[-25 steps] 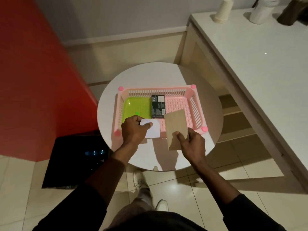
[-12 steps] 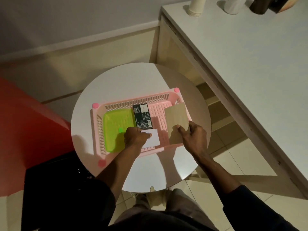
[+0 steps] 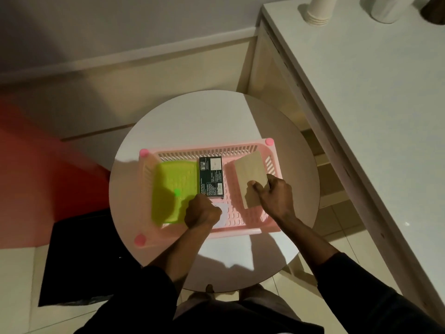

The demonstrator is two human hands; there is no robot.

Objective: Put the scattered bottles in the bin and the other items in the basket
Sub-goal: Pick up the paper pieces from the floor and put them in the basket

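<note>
Your right hand [image 3: 277, 198] has its grip closed on a tan board [image 3: 250, 174], thumb on top. The board lies tilted over the right end of the pink basket [image 3: 212, 150]. Your left hand [image 3: 201, 213] is curled, its grip pinching a white card [image 3: 225, 209] low inside the basket, near the front wall; the card is blurred. A black box [image 3: 211, 175] lies flat mid-basket, just beside a green tray [image 3: 173, 179] that fills the left end. The basket sits on the round tabletop [image 3: 216, 112]. A black bin [image 3: 79, 256] stands on the floor to the left.
</note>
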